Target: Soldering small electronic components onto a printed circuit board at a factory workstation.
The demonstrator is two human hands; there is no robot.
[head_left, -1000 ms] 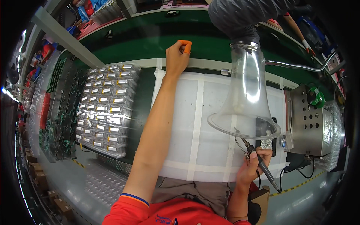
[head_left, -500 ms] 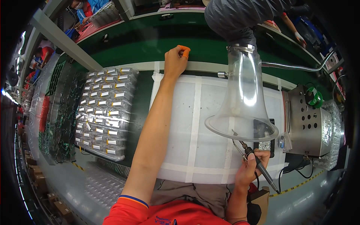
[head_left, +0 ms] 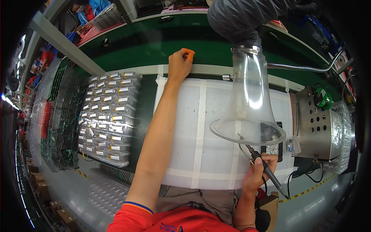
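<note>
My left arm is stretched forward across the white taped mat (head_left: 185, 131). At its end my left hand (head_left: 179, 66) is closed over the edge of the green belt (head_left: 135, 44), wearing orange finger cots (head_left: 190, 57); what its curled fingers hold, if anything, is hidden. Low on the right, my right hand (head_left: 253, 178) grips a soldering iron (head_left: 273, 180) with a thin metal feed tube along its tip. The iron's tip points up and left, just under the rim of a clear funnel-shaped fume hood (head_left: 250, 92).
Left of the mat stand stacked clear trays (head_left: 108, 107) of small silver-and-white pouch cells. A ribbed grey duct (head_left: 235, 19) carries the hood. On the right are a perforated metal box (head_left: 315, 133), a green wire spool (head_left: 324, 101) and a black holder (head_left: 281, 152). A co-worker (head_left: 88, 15) sits beyond the belt.
My hands and the iron hold almost the same pose. The view has shifted slightly, and a co-worker's arm at the upper right is no longer seen.
</note>
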